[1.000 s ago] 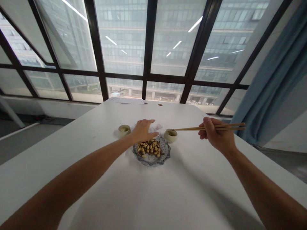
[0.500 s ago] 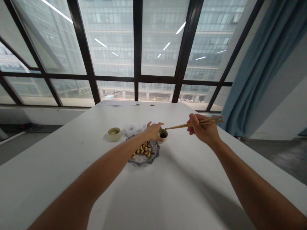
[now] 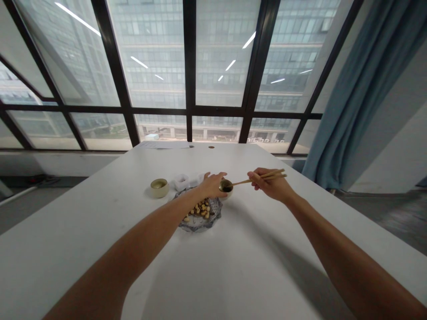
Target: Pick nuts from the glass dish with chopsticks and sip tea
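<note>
With the clear glass dish (image 3: 216, 212) as the centre of the dial, a small pale cup (image 3: 227, 195) sits just beside it at 2 o'clock. The cup is rounded and cream-coloured, with a dark, glossy, olive-brown inside; its mouth looks tipped toward the viewer. The left hand (image 3: 212, 185) is curled round it from its 9 o'clock side, fingers parted from the thumb and pinching the cup between them.

At the cup's 3 o'clock, the right hand (image 3: 269, 183) pinches a pair of slim, light wooden chopsticks (image 3: 243, 182). They slant slightly downward to the cup's mouth, thin ends nearly together; whether the tips touch the inside is too small to tell.

The dish has a scalloped, cut-patterned rim and holds tan and brown nut-like pieces (image 3: 202, 209), partly hidden by the left forearm. At 10 o'clock stands a second cup (image 3: 159, 190), upright, greenish-cream and shallow-looking; at 11 o'clock, a small white container (image 3: 180, 181). All rest on the white worktop (image 3: 233, 266).
</note>
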Demonstrator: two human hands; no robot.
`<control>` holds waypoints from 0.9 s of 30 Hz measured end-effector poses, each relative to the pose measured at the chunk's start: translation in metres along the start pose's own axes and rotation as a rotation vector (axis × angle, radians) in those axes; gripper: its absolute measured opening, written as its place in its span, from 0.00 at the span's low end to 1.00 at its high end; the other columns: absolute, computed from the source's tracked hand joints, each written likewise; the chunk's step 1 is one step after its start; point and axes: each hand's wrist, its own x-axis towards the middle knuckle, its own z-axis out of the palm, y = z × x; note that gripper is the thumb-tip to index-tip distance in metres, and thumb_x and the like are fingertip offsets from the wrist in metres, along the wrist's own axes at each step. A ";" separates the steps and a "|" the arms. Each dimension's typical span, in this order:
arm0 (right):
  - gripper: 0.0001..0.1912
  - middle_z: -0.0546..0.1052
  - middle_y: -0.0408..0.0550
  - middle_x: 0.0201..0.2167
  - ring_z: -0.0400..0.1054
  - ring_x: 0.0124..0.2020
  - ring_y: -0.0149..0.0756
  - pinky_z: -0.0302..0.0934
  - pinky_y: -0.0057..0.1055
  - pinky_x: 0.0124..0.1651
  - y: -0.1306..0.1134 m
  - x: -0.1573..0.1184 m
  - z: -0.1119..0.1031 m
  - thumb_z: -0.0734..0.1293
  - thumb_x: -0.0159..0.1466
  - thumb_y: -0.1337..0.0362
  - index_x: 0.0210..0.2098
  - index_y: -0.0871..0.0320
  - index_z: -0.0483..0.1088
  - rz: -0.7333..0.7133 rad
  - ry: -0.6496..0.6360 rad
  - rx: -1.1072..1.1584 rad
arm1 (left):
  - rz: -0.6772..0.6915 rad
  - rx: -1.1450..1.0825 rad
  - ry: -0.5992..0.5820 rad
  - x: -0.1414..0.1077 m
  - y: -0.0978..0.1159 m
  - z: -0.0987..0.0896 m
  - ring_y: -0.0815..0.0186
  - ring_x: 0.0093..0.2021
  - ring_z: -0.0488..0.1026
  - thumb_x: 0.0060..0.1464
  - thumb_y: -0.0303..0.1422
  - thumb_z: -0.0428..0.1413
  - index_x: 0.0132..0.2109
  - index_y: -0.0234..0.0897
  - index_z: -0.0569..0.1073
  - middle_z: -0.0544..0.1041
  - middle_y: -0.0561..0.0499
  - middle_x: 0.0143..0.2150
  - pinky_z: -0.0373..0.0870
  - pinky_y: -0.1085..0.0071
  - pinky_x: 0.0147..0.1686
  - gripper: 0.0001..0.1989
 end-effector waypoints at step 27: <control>0.31 0.73 0.45 0.15 0.66 0.16 0.30 0.58 0.26 0.19 -0.084 -0.023 0.031 0.60 0.68 0.40 0.19 0.55 0.68 -0.124 -0.320 0.004 | -0.355 0.064 0.582 -0.136 -0.131 -0.060 0.54 0.63 0.68 0.61 0.44 0.51 0.54 0.41 0.72 0.75 0.43 0.61 0.54 0.53 0.66 0.19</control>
